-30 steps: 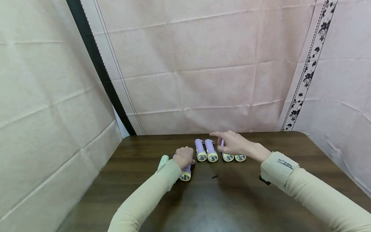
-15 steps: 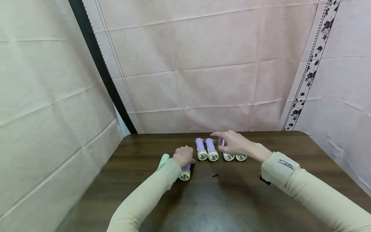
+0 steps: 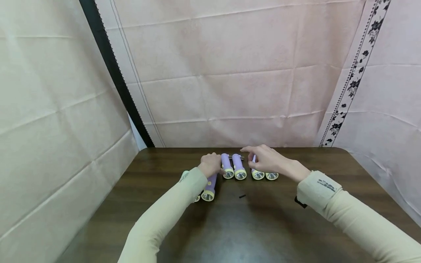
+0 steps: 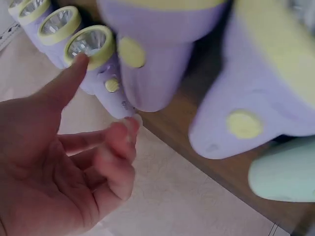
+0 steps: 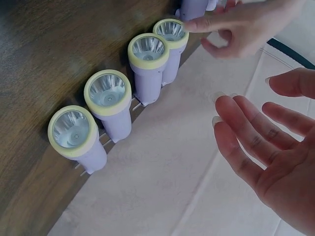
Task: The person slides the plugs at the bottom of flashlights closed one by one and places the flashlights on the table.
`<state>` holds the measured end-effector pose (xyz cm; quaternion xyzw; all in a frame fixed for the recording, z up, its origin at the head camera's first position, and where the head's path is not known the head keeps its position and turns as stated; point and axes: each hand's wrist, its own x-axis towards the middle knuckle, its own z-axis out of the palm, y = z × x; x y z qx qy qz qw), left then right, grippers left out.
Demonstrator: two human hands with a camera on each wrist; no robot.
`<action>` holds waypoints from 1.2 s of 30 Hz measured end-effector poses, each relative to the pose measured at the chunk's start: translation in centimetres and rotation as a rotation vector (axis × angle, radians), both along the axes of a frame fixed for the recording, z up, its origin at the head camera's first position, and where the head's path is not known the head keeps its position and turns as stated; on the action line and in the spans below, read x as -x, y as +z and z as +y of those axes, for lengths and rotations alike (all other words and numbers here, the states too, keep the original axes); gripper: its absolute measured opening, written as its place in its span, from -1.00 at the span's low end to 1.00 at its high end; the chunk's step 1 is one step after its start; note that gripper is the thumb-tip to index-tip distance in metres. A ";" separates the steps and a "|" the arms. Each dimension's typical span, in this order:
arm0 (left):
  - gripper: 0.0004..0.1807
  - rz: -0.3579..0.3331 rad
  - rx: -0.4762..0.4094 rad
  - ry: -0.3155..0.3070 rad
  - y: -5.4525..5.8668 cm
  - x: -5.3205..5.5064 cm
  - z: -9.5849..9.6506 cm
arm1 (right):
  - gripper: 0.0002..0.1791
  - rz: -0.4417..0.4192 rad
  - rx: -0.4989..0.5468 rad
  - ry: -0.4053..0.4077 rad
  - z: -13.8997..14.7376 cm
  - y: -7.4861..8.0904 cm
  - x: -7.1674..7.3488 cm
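My left hand (image 3: pixel 210 165) is beside the leftmost purple flashlight (image 3: pixel 227 166) of the back row. In the left wrist view its thumb lies at that flashlight's yellow rim (image 4: pixel 107 56), and its other fingers bend loosely near the tail; firm contact cannot be made out. Closer to me lies another purple flashlight (image 3: pixel 209 188), with one more beside it (image 4: pixel 246 98) mostly hidden by my sleeve in the head view. A mint-green tube-shaped thing (image 4: pixel 285 172) lies beyond them. My right hand (image 3: pixel 264 159) hovers over the row's right-hand flashlights (image 5: pixel 110 103), fingers spread and holding nothing.
Thin metal rods (image 5: pixel 106 142) stick out beside the row of flashlights. A small dark stick (image 3: pixel 242 196) lies on the brown wooden table (image 3: pixel 230 233). Behind the table's far edge hangs a pale cloth (image 3: pixel 213 73), with another on the left (image 3: pixel 59 128).
My left hand has left the nearer purple flashlight and moved forward to the back row's left end. That flashlight stays on the table. The right hand keeps nearly the same place.
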<state>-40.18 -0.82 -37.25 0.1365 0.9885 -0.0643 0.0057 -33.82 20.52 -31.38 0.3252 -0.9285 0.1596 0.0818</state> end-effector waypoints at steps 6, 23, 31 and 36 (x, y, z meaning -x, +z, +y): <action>-0.17 -0.128 0.006 0.011 1.5 0.2 1.2 | -0.50 0.012 0.025 0.008 0.4 -0.2 0.2; -0.73 -0.158 -0.371 0.179 -1.4 5.7 3.5 | -0.58 -0.004 0.012 -0.008 1.0 -0.5 0.2; -0.62 -0.171 -0.472 0.245 -2.1 5.6 4.1 | -0.61 0.002 -0.001 -0.029 1.5 -1.1 0.1; -0.57 -0.143 -0.527 0.260 -1.9 5.4 3.7 | -0.62 -0.008 0.006 -0.043 2.1 -1.3 0.3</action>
